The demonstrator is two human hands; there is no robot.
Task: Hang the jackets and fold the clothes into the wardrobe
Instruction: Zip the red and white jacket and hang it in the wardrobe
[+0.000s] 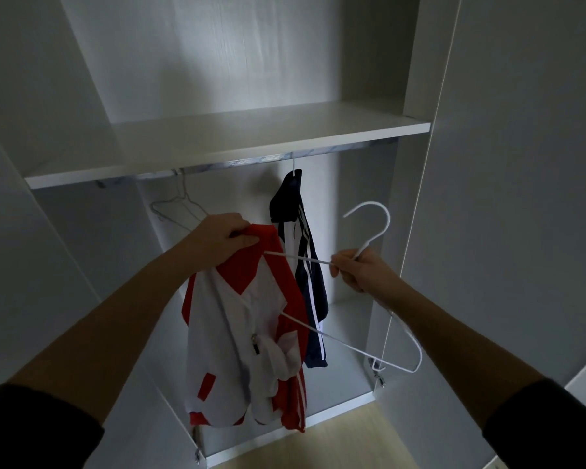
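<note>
My left hand (217, 236) grips the collar of a red and white jacket (241, 336), which hangs down in front of the open wardrobe. My right hand (359, 269) holds a white hanger (372, 228) by its neck, hook pointing up. One hanger arm reaches left into the jacket's collar, and its lower bar passes in front of the jacket. A navy jacket with white stripes (301, 258) hangs on a hanger from the rail (237, 163) under the shelf.
A white shelf (217, 143) spans the wardrobe above the rail. Empty wire hangers (176, 208) hang at the rail's left end. Open wardrobe doors (508, 198) stand at both sides. Light wooden floor (352, 438) shows below the wardrobe base.
</note>
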